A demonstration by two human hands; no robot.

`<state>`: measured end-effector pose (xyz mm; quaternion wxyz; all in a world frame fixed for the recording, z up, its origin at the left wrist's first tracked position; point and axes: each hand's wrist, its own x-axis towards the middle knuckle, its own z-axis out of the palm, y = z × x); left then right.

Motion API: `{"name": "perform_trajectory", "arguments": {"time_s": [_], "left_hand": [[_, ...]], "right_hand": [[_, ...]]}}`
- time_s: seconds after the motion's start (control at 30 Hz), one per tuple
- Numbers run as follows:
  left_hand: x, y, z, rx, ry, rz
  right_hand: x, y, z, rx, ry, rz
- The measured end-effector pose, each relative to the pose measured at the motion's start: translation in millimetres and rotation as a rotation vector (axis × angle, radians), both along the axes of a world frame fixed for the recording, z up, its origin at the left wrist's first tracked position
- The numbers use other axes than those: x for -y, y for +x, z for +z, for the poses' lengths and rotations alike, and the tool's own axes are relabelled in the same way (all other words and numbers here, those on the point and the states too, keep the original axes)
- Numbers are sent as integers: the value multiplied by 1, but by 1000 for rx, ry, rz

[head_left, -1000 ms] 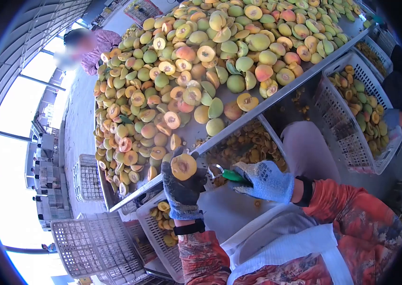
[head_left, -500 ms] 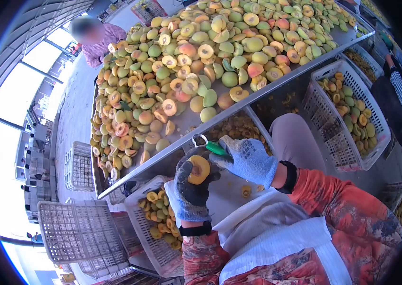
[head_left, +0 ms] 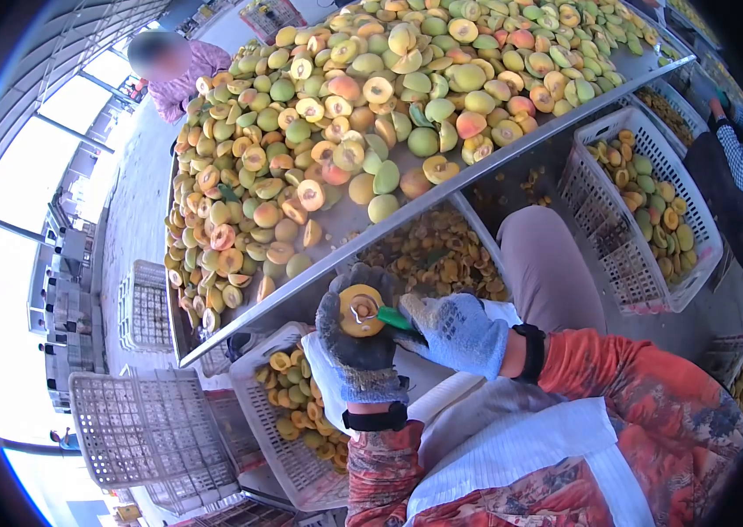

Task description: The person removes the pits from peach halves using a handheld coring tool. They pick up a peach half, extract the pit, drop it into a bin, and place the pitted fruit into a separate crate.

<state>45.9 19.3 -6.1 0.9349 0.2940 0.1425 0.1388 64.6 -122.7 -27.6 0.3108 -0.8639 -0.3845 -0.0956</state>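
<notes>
The left hand [head_left: 358, 347], in a dark glove, is clamped around a halved peach [head_left: 359, 310], cut face up, just below the edge of the metal table [head_left: 442, 198]. The right hand [head_left: 455, 332], in a blue glove, grips a green-handled pitting tool [head_left: 389, 316] whose metal loop sits on the peach's pit. Halved peaches [head_left: 345, 114] cover the table. A white crate [head_left: 288, 439] of halves stands under the table edge, beside the left hand.
</notes>
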Motion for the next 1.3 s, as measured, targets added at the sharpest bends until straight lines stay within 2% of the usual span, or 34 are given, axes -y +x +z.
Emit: {"name": "perform_trajectory", "arguments": {"time_s": [0.2, 0.3, 0.37, 0.5, 0.57, 0.6, 0.67, 0.7, 0.8, 0.83, 0.9, 0.97, 1.13, 1.3], "left_hand": [[-1, -4, 1, 21, -25, 53], [1, -5, 1, -18, -5, 89], [9, -7, 7, 24, 164, 134], [11, -6, 19, 126, 156, 60], [-11, -12, 12, -208, 494, -186], [-12, -16, 4, -213, 499, -190], [-9, -17, -12, -161, 1266, 27], [-4, -17, 0, -204, 392, 0], [16, -19, 7, -74, 235, 105], [12, -18, 6, -137, 244, 95], [6, -13, 11, -93, 238, 34], [6, -11, 15, -60, 232, -17], [8, -3, 22, 24, 124, 111], [13, -6, 19, 37, 208, 163]], "right_hand": [[1, -4, 3, -22, -55, 20], [1, -6, 1, -133, 62, 56], [-1, -10, -2, -68, 215, 135], [11, -12, 1, -196, 100, 108], [18, 7, 7, -414, -20, 202], [14, 0, -3, -419, -14, 200], [2, -16, -33, -52, 233, 220], [2, -20, -17, -192, 182, 192], [-6, -18, -27, -359, 281, 200], [-1, -10, -23, -351, 279, 202], [14, 8, -2, -263, 2, 249], [13, 13, 8, -210, 19, 213], [5, 7, 14, -93, 172, 117], [-1, -2, 7, -88, -16, 57]]}}
